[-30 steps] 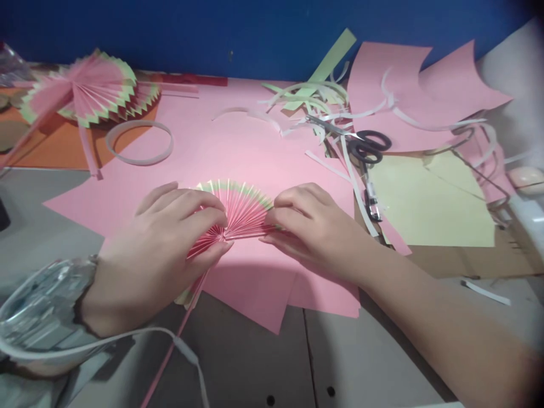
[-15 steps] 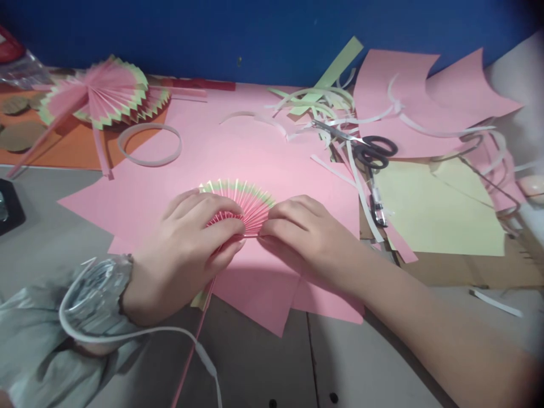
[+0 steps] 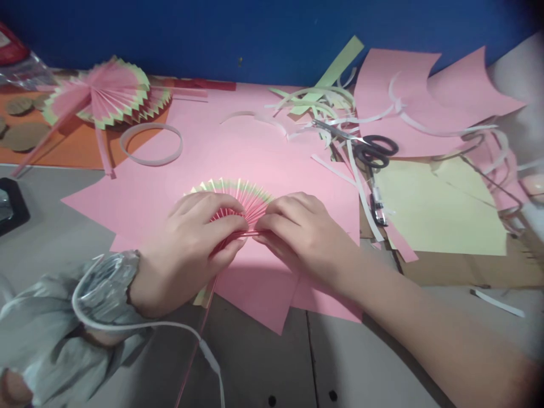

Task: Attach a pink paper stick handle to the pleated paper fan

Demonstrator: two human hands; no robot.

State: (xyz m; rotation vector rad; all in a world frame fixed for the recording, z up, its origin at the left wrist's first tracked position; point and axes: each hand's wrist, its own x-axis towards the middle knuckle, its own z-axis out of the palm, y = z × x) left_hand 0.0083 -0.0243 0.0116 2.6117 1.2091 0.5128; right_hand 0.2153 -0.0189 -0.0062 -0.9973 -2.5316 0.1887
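A pleated pink paper fan with a pale green and white rim is spread in a half circle above pink paper sheets. My left hand is closed on its left side, thumb and fingers pinching near the gathered base. Close beside it, my right hand pinches the right side of the base. Both hands cover the fan's lower corners. From under my left hand a thin pink strip runs down toward the front edge.
Black-handled scissors lie among paper offcuts. Pale green paper sits on cardboard at right. Finished-looking pink fans and a tape-like ring are at left. A white cable hangs from my left wrist.
My hands have shifted slightly, and the fan's left side spreads a little farther left. The two hands are nearer each other at the base. Both still hold the fan.
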